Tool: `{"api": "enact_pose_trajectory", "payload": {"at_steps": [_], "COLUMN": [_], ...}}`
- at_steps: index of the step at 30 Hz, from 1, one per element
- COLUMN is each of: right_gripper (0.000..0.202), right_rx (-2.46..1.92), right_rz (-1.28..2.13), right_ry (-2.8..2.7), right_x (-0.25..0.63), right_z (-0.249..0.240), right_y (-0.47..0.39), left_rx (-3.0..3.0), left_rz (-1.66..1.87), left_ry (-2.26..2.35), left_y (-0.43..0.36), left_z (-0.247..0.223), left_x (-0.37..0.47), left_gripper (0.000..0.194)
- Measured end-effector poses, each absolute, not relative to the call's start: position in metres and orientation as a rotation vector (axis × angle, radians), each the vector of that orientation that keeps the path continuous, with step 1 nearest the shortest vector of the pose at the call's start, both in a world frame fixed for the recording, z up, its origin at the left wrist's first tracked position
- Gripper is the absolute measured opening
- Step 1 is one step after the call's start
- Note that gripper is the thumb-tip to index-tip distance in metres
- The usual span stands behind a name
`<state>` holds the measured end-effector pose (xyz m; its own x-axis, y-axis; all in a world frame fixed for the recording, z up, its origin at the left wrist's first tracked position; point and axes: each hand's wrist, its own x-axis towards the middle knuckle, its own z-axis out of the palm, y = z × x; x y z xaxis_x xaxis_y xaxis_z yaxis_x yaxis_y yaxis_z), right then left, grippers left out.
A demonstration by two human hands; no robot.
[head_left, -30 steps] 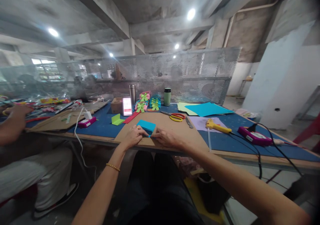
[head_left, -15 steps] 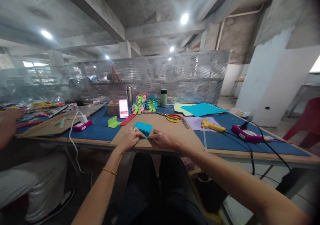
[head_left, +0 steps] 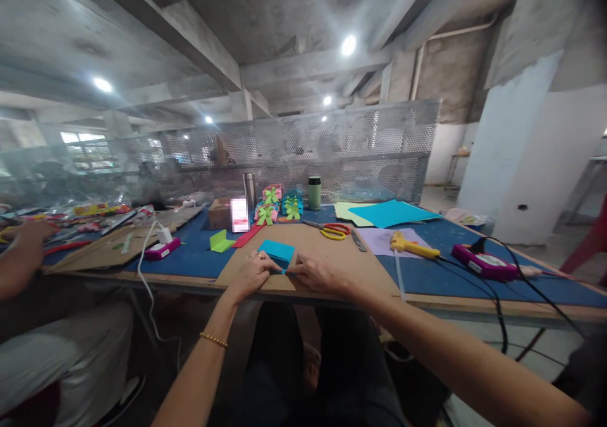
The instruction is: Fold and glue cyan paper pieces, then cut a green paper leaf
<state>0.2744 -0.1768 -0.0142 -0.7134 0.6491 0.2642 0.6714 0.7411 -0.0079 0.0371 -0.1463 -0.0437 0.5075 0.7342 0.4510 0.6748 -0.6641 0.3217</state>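
A blue piece of folded paper [head_left: 276, 250] lies on a brown cardboard sheet [head_left: 327, 259] at the table's front edge. My left hand [head_left: 256, 274] is closed on its near left side, fingertips pressed at the near edge. From the right, my right hand [head_left: 315, 274] pinches the near right corner. A narrow blue strip shows between the two sets of fingertips; the rest of that edge is hidden by my fingers. Beyond the paper are scissors with red and yellow handles [head_left: 335, 231] and a dark-bladed knife [head_left: 358, 242].
Right of the cardboard, a yellow glue gun [head_left: 415, 246] rests on purple paper [head_left: 372, 240], near a purple power strip [head_left: 484, 261]. Blue sheets [head_left: 393, 213], a green flask [head_left: 314, 193] and paper bows [head_left: 293, 208] stand behind. At left, a co-worker's hand [head_left: 33, 231] is over clutter.
The whole view has shifted slightly, so the table sits lower and further right. Both my hands stay on the blue paper, nearly unchanged. The co-worker's hand has moved.
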Motion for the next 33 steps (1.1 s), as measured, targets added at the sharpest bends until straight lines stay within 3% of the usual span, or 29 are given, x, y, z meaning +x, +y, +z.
{"api": "enact_pose_trajectory", "payload": {"at_steps": [33], "right_gripper": [0.035], "right_rx": [-1.052], "right_rz": [-0.081], "right_ry": [-2.660], "right_x": [0.2753], "right_z": [-0.0108], "right_y": [-0.1798], "left_rx": [2.617], "left_rz": [0.907], "left_ry": [1.215], "left_y": [-0.1418], "left_z": [-0.0474], "left_x": [0.0370], "left_gripper": [0.046]}}
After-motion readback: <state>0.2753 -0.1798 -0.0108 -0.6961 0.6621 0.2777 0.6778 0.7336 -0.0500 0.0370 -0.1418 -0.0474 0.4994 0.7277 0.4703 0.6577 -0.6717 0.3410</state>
